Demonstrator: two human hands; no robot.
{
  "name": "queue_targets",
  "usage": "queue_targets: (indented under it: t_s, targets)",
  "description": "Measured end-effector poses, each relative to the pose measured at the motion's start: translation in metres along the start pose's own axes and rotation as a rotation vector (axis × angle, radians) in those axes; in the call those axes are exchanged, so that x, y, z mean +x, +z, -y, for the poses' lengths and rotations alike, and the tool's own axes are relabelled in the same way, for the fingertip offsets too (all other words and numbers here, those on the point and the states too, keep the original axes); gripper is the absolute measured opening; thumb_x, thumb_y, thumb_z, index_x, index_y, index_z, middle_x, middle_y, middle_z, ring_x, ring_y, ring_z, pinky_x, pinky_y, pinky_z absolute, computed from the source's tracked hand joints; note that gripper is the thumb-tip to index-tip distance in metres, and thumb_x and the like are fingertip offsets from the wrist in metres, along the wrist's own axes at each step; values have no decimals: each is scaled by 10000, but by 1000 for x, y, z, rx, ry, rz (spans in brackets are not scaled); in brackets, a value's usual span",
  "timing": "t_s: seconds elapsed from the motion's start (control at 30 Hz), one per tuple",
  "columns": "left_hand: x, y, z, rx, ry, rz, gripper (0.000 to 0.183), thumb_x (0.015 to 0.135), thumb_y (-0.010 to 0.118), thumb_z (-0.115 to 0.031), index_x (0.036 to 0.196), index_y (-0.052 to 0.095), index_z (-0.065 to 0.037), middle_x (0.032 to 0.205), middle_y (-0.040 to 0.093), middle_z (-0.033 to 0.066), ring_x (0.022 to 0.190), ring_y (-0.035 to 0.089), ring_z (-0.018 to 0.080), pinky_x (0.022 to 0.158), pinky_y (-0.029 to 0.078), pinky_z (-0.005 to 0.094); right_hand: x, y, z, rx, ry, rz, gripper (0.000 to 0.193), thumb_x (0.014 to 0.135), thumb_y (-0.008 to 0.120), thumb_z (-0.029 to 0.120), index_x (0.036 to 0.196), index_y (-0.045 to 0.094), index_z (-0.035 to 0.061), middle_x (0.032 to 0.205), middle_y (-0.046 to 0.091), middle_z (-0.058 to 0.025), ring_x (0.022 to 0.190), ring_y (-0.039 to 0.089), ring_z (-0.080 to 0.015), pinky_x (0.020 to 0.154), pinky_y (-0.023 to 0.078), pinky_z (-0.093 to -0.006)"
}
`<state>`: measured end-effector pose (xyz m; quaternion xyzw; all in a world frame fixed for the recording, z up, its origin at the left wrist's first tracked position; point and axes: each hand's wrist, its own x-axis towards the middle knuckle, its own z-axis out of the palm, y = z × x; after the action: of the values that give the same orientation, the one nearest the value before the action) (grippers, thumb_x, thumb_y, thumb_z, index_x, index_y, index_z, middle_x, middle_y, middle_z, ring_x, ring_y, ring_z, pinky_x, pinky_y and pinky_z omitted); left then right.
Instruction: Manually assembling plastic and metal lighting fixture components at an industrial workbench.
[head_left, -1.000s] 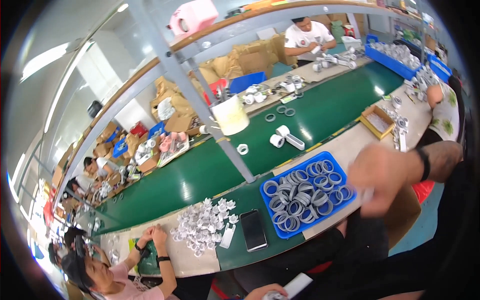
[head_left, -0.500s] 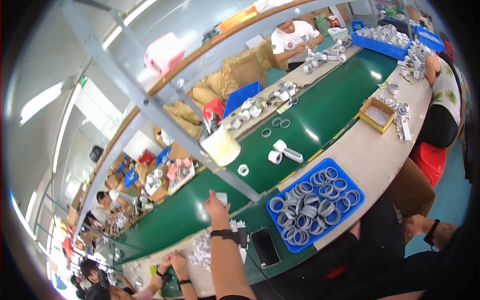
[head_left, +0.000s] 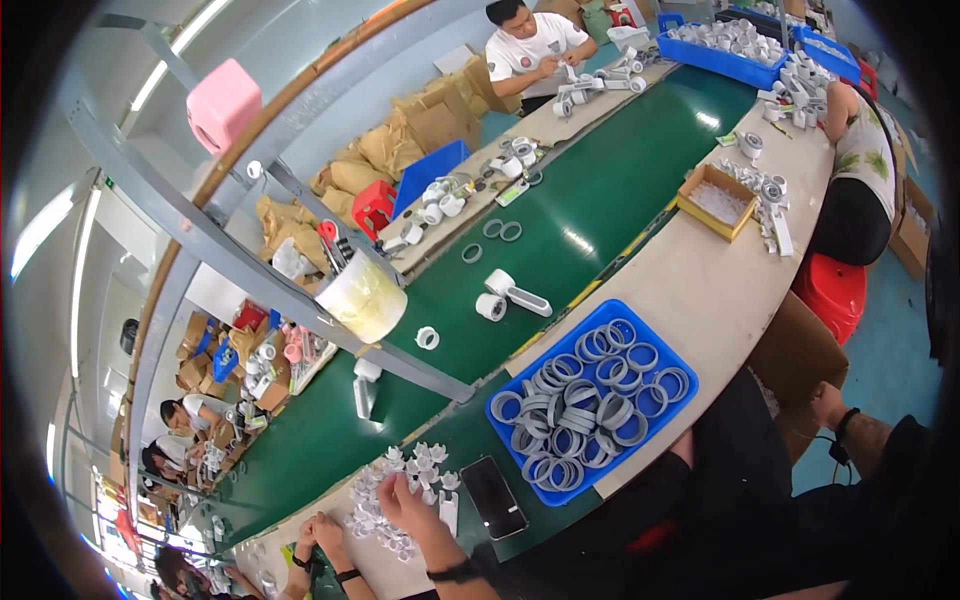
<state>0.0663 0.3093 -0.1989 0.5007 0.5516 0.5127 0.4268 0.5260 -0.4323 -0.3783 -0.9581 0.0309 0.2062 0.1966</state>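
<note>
My left hand (head_left: 405, 497) reaches from the lower edge, a black watch on its wrist, and its fingers rest spread on a pile of small white plastic parts (head_left: 385, 490) at the near edge of the bench. A black phone (head_left: 493, 497) lies just right of it. Further right stands a blue tray (head_left: 668, 345) filled with several grey rings. My right hand (head_left: 826, 397), with a black wristband, hangs low at the far right beside a cardboard box, below the bench top; its fingers are too small to read.
A green conveyor belt (head_left: 590, 215) runs diagonally past the bench, carrying white rolls (head_left: 492, 305) and rings. A tilted metal frame holds a pale yellow bucket (head_left: 362, 297). Another person's hands (head_left: 320, 532) work left of the pile. A seated person (head_left: 862, 160) and an open cardboard box (head_left: 716, 201) are at the right.
My right hand, raised over the blue tray a second ago, has dropped to my side. My left hand, lifted half a second ago, has come down onto the white parts.
</note>
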Motion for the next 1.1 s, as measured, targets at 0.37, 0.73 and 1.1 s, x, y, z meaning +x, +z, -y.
queue_targets:
  t_s: [0.37, 0.73, 1.1]
  targets:
    - [-95, -83, 88, 722, 373, -130, 324, 986, 774, -291, 1176, 670, -51, 1196, 684, 143, 1122, 645, 325, 918, 507, 493, 2, -36, 281, -694, -602, 786, 174, 966, 717, 238, 947, 797, 84, 855, 776, -117, 907, 773, -338, 855, 622, -482]
    - [-113, -61, 87, 902, 598, -163, 424, 939, 776, -434, 1038, 691, -31, 1346, 617, 207, 1323, 538, 451, 1096, 401, 655, -130, 75, 810, -288, -1448, 568, 209, 921, 748, 208, 1085, 782, 84, 1034, 817, -136, 967, 786, -326, 808, 604, -476]
    - [-84, -79, 93, 801, 597, -144, 444, 971, 747, -449, 1025, 679, -13, 1357, 639, 231, 1337, 556, 472, 1129, 410, 655, -77, 243, 810, -375, -1379, 10, 594, 859, 815, 52, 1419, 629, 124, 1377, 622, -181, 1212, 735, -411, 991, 626, -517]
